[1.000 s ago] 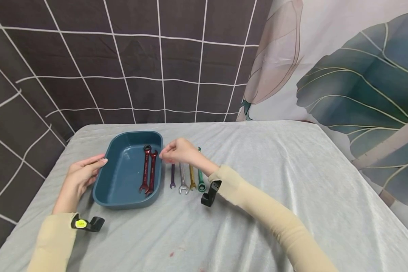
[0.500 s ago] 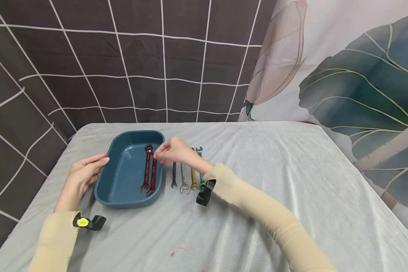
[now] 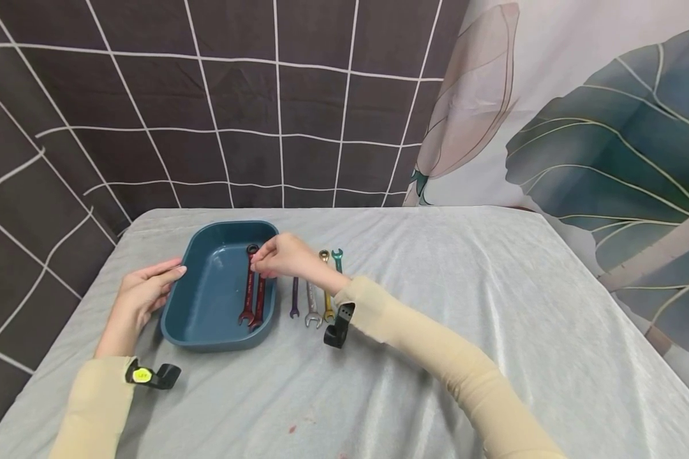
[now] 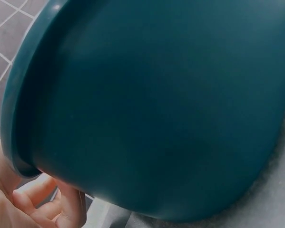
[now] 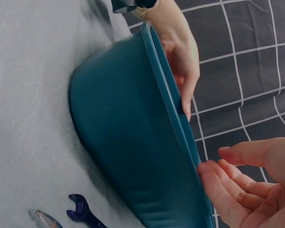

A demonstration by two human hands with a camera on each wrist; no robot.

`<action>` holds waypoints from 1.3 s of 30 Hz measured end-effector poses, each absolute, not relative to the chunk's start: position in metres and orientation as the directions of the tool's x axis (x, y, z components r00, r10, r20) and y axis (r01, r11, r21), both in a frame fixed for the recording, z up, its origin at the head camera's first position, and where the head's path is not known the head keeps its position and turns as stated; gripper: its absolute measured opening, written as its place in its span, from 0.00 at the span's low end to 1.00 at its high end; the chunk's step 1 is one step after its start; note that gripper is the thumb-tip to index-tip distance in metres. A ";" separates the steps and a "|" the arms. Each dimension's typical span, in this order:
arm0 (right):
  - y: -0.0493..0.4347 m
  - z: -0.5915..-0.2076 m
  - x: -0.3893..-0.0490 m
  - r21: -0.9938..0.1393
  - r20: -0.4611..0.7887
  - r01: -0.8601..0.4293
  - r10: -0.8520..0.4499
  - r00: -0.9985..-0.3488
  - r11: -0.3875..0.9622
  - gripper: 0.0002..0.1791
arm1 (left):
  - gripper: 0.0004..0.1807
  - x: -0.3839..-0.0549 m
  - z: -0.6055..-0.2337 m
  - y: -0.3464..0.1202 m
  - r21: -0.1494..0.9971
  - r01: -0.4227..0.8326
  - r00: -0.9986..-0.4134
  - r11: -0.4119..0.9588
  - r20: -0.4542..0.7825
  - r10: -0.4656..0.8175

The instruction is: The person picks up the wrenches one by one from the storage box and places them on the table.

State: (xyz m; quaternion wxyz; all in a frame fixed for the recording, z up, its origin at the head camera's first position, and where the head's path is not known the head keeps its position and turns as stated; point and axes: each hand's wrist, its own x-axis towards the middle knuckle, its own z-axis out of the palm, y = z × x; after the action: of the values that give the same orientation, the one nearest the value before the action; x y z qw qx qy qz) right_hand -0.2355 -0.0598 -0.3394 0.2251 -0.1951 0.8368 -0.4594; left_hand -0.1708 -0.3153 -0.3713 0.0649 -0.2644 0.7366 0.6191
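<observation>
A deep blue plastic bin [image 3: 207, 312] stands on the table's left part. At its left rim is my left hand [image 3: 143, 290], thumb over the edge and fingers bent against the outer wall, gripping it. Inside, along the right wall, lie two dark red wrenches, the left one [image 3: 247, 293] and the right one [image 3: 260, 296]. My right hand [image 3: 284, 256] reaches over the right wall, fingertips overlapping the upper ends of these wrenches in the head view. The right wrist view shows a gap between its thumb and loosely bent fingers, with nothing held there.
Right of the bin, side by side on the grey cloth [image 3: 436, 287], lie a purple wrench [image 3: 295, 296], a silver wrench [image 3: 312, 303], a gold wrench [image 3: 328, 306] and a green wrench [image 3: 338, 256]. My right forearm passes over some of them. A dark gridded curtain [image 3: 235, 95] hangs behind.
My right hand has moved left, from beside the bin's right rim to over the red wrenches, uncovering the gold and green wrenches' upper ends. The left hand stays on the rim.
</observation>
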 end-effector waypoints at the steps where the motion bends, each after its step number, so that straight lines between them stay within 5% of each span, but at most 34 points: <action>1: -0.061 -0.339 -0.235 -0.857 -0.197 -0.119 -0.534 -0.822 0.501 0.06 | 0.13 -0.171 -0.371 -0.315 0.877 -0.470 -0.851 0.097 -0.422 -0.311; 12: -0.070 -0.338 -0.235 -0.824 -0.199 -0.153 -0.532 -0.823 0.546 0.07 | 0.27 -0.171 -0.371 -0.314 0.870 -0.479 -0.849 0.119 -0.424 -0.315; 19: -0.076 -0.339 -0.236 -0.799 -0.202 -0.181 -0.539 -0.818 0.574 0.07 | 0.20 -0.172 -0.372 -0.315 0.874 -0.474 -0.852 0.110 -0.423 -0.308; 26: -0.084 -0.339 -0.235 -0.751 -0.201 -0.216 -0.528 -0.825 0.623 0.07 | 0.30 -0.172 -0.371 -0.314 0.867 -0.482 -0.849 0.125 -0.427 -0.312; 39: -0.094 -0.342 -0.232 -0.626 -0.134 -0.346 -0.533 -0.835 0.699 0.07 | 0.30 -0.170 -0.368 -0.312 0.861 -0.490 -0.842 0.137 -0.426 -0.331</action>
State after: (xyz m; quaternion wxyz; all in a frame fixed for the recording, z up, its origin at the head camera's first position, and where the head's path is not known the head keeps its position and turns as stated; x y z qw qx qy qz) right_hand -0.2324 -0.0940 -0.3415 0.1547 -0.2418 0.9086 -0.3034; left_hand -0.1705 -0.3124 -0.3682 0.0665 -0.2733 0.7512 0.5972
